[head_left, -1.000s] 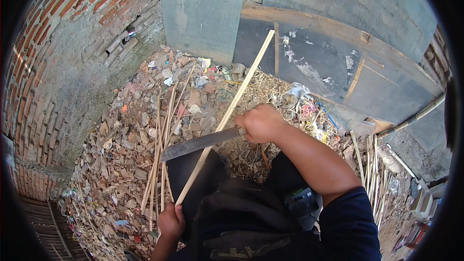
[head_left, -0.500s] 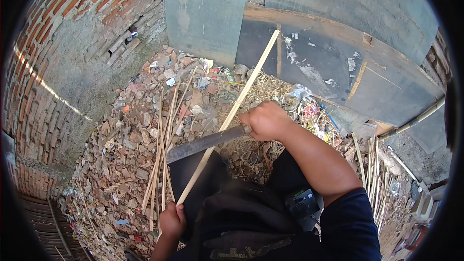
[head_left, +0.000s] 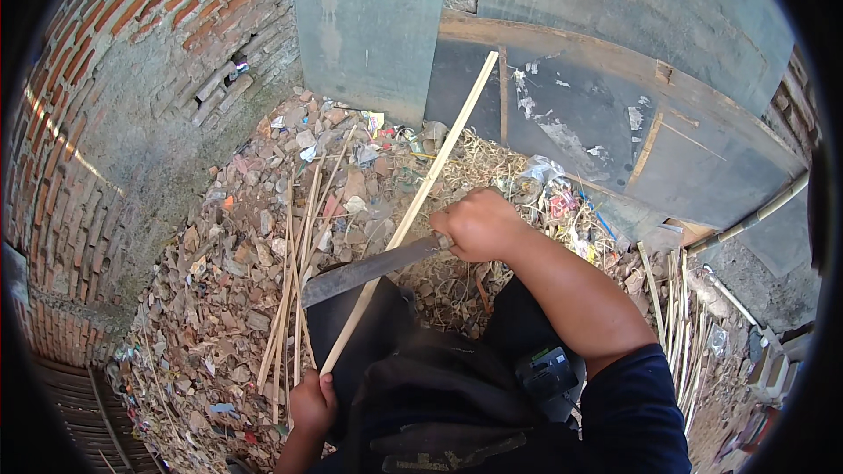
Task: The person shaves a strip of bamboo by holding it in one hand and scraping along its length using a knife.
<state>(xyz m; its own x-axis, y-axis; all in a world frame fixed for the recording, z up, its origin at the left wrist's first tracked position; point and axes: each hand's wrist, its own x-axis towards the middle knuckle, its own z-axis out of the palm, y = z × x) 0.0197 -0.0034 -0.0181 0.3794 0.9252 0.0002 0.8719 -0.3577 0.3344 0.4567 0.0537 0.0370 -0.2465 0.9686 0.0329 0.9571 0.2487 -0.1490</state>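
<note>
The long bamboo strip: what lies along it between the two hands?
In the head view, a big knife blade crosses the bamboo strip between the left hand and the right hand, over a dark-trousered knee.

Ground (head_left: 176,167): bare earth by brick wall.
Rubble (head_left: 219,281): broken shards, litter.
Bamboo strips (head_left: 285,298): lying loosely across rubble.

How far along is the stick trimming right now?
Done, apparently: several thin pale split sticks lie on the rubble-strewn ground to the person's left. In hand: the left hand grips the lower end of a long pale bamboo strip, while the right hand holds a dark broad-bladed knife laid across it. Possibly left: a bundle of pale sticks at right; whether worked, I cannot tell.
</note>
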